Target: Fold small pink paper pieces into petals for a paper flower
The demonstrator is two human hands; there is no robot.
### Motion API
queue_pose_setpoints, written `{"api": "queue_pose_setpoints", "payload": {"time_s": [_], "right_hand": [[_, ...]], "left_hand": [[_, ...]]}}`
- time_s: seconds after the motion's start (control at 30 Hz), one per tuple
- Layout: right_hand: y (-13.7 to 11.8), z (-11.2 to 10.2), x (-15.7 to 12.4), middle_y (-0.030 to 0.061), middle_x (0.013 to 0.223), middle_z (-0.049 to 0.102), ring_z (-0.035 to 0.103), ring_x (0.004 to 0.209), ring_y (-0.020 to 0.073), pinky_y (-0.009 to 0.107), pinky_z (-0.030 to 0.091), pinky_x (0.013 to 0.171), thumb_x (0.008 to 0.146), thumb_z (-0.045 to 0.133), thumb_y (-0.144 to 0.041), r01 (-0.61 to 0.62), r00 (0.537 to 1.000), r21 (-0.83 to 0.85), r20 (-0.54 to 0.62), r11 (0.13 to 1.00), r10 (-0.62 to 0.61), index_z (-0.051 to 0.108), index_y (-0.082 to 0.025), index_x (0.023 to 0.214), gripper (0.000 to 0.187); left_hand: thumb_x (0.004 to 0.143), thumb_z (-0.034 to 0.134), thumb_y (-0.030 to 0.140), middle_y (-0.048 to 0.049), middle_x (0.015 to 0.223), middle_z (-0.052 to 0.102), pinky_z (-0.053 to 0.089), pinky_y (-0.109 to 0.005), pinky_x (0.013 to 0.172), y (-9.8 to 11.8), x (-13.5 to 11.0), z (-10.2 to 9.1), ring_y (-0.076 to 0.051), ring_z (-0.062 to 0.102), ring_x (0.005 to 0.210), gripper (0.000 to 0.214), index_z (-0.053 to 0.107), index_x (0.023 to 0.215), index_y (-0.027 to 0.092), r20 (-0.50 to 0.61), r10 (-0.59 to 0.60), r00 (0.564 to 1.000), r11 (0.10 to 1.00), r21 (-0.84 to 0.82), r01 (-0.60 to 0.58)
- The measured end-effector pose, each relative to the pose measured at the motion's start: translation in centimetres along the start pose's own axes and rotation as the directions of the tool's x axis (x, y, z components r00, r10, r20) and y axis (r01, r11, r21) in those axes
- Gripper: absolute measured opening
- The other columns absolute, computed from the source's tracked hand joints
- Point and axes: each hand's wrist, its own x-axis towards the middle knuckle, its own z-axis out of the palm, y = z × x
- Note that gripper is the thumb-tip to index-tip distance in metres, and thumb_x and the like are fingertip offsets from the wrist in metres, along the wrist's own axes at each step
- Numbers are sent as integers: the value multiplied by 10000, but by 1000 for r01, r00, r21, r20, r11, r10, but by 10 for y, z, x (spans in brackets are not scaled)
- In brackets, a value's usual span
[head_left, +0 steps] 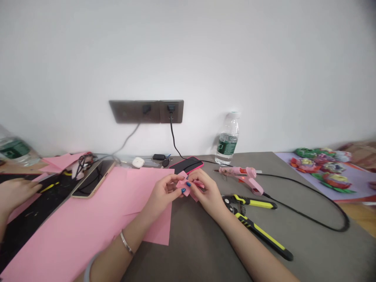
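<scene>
Small folded pink paper piece (186, 186) is held at lower centre of frame, above the grey desk (188, 250). It is pinched between both hands. Left hand (164, 194) is closed in, with blue-painted fingertips (188, 184) pressed on the piece. Right hand (205, 192) is curled over its right side. Neither hand is spread; exact finger contact is partly hidden.

Silver bangle (126, 243) is worn on the left wrist, which is above the large pink paper sheet (88, 231). Black phone in pink case (188, 164) lies just behind the hands. To the right, a pink hot glue gun (242, 178) lies on its side, with yellow-and-black pliers (249, 207) just below it. Paper flowers (321, 168) are laid on a lilac board (293, 160) at upper right. At far left, a second person's hand (16, 194) is rested on a black mat (35, 207). Water bottle (228, 139) stands by the wall, right of the socket panel (146, 111).
</scene>
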Motion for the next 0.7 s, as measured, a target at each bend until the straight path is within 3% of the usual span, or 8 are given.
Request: {"api": "queue_pose_setpoints", "payload": {"time_s": [0.3,0.53,0.7], "right_hand": [[0,-2,0,26,784,621,579,727,175,296,440,683,898,529,-180,-17,1000,-21,0,1000,17,593,-208,841,90],[3,0,0,64,919,631,610,886,212,347,490,779,860,604,-149,26,1000,-12,-3,1000,-26,680,-229,853,111],[4,-1,-2,69,989,589,607,932,214,351,511,776,857,598,-130,59,998,-69,-25,996,-61,718,-255,876,175]], "left_hand": [[824,671,393,-79,931,704,583,-292,719,4,-1,3,-182,670,822,320,684,1042,159,-14,-28,1000,999,36,28],[764,733,362,-43,848,693,589,-305,724,3,1,2,-163,672,754,311,684,1011,180,-74,10,997,1000,-14,-11],[770,721,403,-70,1033,676,590,-319,741,5,1,2,-160,673,794,333,683,1021,187,-105,-9,994,990,-138,-6]]}}
